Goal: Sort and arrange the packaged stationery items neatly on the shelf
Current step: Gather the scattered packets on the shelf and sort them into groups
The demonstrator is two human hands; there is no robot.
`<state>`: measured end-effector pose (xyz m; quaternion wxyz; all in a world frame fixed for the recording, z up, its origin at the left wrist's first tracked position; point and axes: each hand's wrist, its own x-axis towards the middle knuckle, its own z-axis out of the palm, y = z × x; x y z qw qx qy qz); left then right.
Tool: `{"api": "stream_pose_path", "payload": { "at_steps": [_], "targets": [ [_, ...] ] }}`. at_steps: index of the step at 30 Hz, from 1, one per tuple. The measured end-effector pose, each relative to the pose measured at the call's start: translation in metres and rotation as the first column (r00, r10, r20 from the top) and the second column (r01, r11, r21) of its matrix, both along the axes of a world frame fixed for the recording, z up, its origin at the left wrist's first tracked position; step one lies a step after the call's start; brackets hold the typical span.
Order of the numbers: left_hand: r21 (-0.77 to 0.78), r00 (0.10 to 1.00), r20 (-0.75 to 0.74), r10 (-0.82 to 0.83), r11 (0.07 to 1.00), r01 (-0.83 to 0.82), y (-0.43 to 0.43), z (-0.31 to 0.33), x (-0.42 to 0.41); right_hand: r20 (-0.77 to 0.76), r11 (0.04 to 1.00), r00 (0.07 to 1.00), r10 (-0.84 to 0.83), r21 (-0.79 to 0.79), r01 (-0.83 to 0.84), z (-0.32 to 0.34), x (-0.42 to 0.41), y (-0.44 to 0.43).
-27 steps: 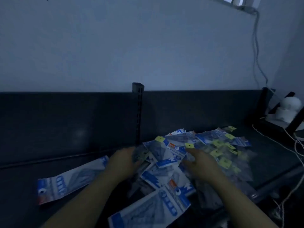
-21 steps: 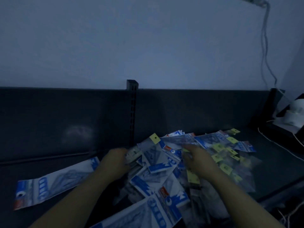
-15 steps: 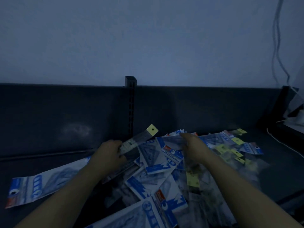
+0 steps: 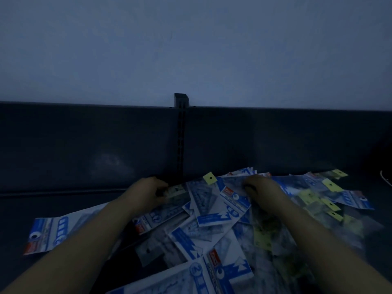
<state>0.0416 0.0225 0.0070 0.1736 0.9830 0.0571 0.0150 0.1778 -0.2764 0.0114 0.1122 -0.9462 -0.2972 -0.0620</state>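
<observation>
A loose heap of blue-and-white ruler packets (image 4: 212,211) and clear packets with yellow header tags (image 4: 331,206) covers the dark shelf (image 4: 63,204). My left hand (image 4: 148,193) grips one end of a clear packet whose yellow tag (image 4: 210,178) sticks up at the far end. My right hand (image 4: 261,187) rests on the back of the heap with curled fingers pinching a blue-and-white packet (image 4: 233,183). One long blue-and-white packet (image 4: 53,234) lies apart at the left, partly under my left forearm.
The shelf's dark back panel (image 4: 84,145) rises behind the heap, with a slotted upright post (image 4: 180,134) in the middle. A pale wall stands above. A white cable (image 4: 386,179) shows at the right edge.
The view has swung left, so the white device at the right is out of frame. My left hand took hold of the yellow-tagged packet; my right hand moved to the heap's back.
</observation>
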Motion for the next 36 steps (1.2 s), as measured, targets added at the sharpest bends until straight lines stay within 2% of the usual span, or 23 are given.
{"api": "stream_pose_path", "payload": {
  "at_steps": [2, 4, 6, 8, 9, 13, 17, 20, 23, 29, 32, 36],
  "targets": [
    [0.02, 0.998, -0.054, 0.021, 1.0, -0.02, 0.001, 0.0, 0.002, 0.034, 1.0, 0.999, 0.006, -0.012, -0.005, 0.0, -0.007, 0.0],
    [0.013, 0.992, -0.121, 0.041, 0.999, -0.04, 0.004, -0.002, 0.002, 0.064, 0.989, 0.998, -0.006, 0.15, -0.003, 0.001, -0.018, 0.0],
    [-0.033, 0.985, -0.166, 0.048, 0.998, -0.055, 0.007, -0.001, 0.003, 0.119, 0.944, 0.992, 0.04, 0.321, -0.077, 0.005, -0.039, 0.002],
    [-0.061, 0.984, -0.174, 0.045, 0.997, -0.057, 0.008, 0.003, 0.004, 0.145, 0.901, 0.98, 0.134, 0.394, -0.181, 0.01, -0.062, 0.007],
    [-0.064, 0.985, -0.167, 0.048, 0.996, -0.06, 0.007, 0.005, 0.004, 0.104, 0.889, 0.979, 0.177, 0.409, -0.205, 0.012, -0.074, 0.01],
    [0.015, 0.987, -0.157, 0.043, 0.999, -0.041, 0.001, 0.013, 0.002, -0.154, 0.913, 0.954, 0.259, 0.361, -0.19, 0.007, -0.1, 0.011],
    [-0.03, 0.988, -0.152, 0.029, 0.999, -0.034, 0.0, 0.019, -0.007, -0.244, 0.948, 0.947, 0.21, 0.289, -0.135, 0.001, -0.111, 0.006],
    [0.008, 0.974, -0.228, 0.01, 1.0, -0.009, -0.008, 0.019, -0.013, -0.25, 0.955, 0.968, 0.024, 0.291, 0.051, -0.007, -0.11, 0.01],
    [-0.044, 0.974, -0.229, -0.005, 0.999, -0.005, -0.015, 0.021, -0.017, -0.314, 0.939, 0.941, -0.126, 0.269, 0.216, -0.012, -0.114, 0.024],
    [-0.08, 0.983, -0.178, 0.051, 0.995, -0.066, -0.001, 0.024, -0.034, -0.355, 0.945, 0.916, -0.186, 0.192, 0.267, -0.007, -0.126, 0.043],
    [-0.161, 0.987, -0.136, 0.081, 0.982, -0.103, 0.012, 0.027, -0.046, -0.279, 0.925, 0.917, -0.285, 0.17, 0.339, -0.001, -0.134, 0.044],
    [-0.321, 0.983, -0.147, 0.106, 0.935, -0.149, 0.025, 0.027, -0.062, -0.348, 0.907, 0.87, -0.349, 0.11, 0.407, 0.004, -0.148, 0.059]
  ]
}}
